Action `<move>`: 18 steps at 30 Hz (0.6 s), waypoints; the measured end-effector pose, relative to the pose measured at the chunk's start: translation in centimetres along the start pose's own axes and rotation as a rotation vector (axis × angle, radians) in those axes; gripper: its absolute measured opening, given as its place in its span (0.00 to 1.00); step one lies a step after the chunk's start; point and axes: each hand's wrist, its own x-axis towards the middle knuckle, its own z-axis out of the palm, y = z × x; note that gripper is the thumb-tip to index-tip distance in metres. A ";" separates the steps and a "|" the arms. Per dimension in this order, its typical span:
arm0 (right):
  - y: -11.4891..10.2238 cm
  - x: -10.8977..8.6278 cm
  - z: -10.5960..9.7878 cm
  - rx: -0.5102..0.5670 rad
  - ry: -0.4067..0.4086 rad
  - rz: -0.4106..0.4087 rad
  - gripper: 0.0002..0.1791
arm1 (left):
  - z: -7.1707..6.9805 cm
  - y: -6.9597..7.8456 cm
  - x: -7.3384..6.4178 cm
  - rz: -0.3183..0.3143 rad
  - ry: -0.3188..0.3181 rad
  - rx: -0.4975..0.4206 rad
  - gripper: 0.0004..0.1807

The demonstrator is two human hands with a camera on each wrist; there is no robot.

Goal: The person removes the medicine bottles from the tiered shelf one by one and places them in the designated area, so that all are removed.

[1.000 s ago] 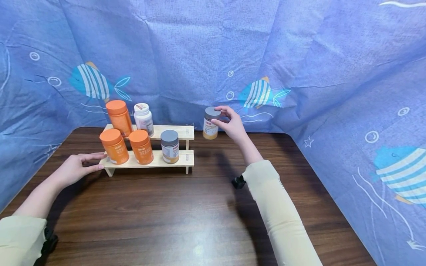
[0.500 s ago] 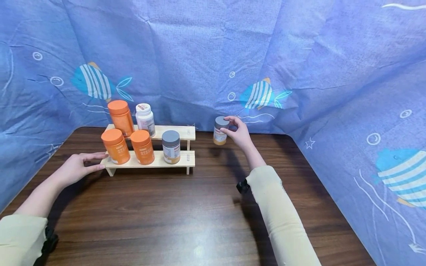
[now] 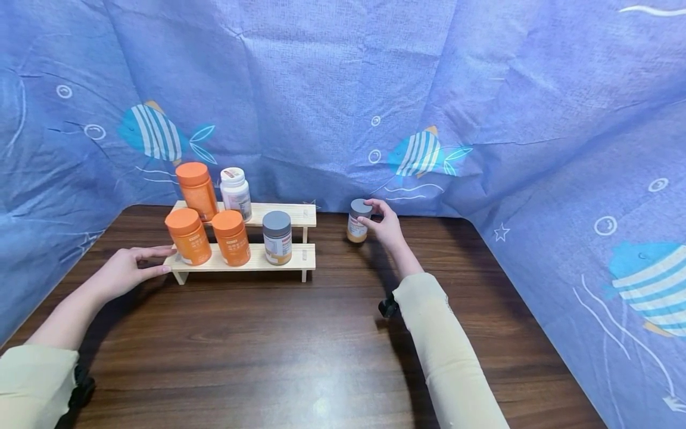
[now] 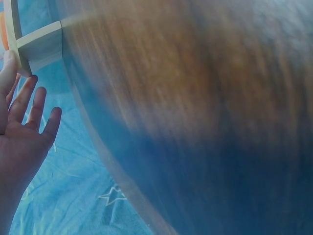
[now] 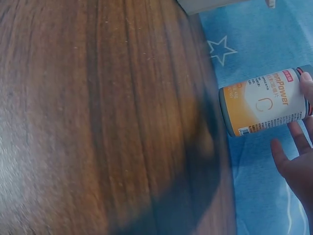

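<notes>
My right hand (image 3: 387, 226) pinches a small supplement jar (image 3: 356, 229) by its grey lid, to the right of a two-step wooden shelf (image 3: 305, 255). In the right wrist view the jar (image 5: 264, 104) shows a white and orange label, its base close over the table. My left hand (image 3: 124, 271) holds the left end of the lower step between thumb and fingers; in the left wrist view its other fingers are spread. On the lower step stand two orange jars (image 3: 189, 241) and a grey-lidded jar (image 3: 277, 241). The upper step bears a taller orange jar (image 3: 198, 193) and a white bottle (image 3: 236, 195).
The dark wooden table (image 3: 241, 345) reaches back to a blue curtain (image 3: 300, 89) printed with fish, which also hangs along both sides. A black strap (image 3: 388, 306) sits under the right sleeve.
My right hand has carried the grey-lidded jar right and down, closer to the table. The left hand stays at the shelf's end, and the jars on the shelf stand as before.
</notes>
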 end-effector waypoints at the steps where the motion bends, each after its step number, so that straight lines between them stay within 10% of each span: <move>1: 0.2 0.0 0.1 0.011 0.001 0.001 0.25 | 0.0 0.0 0.0 0.004 0.002 -0.001 0.26; 18: 1.5 -0.3 0.7 0.037 0.018 0.034 0.25 | -0.1 -0.1 0.0 0.003 0.005 -0.023 0.26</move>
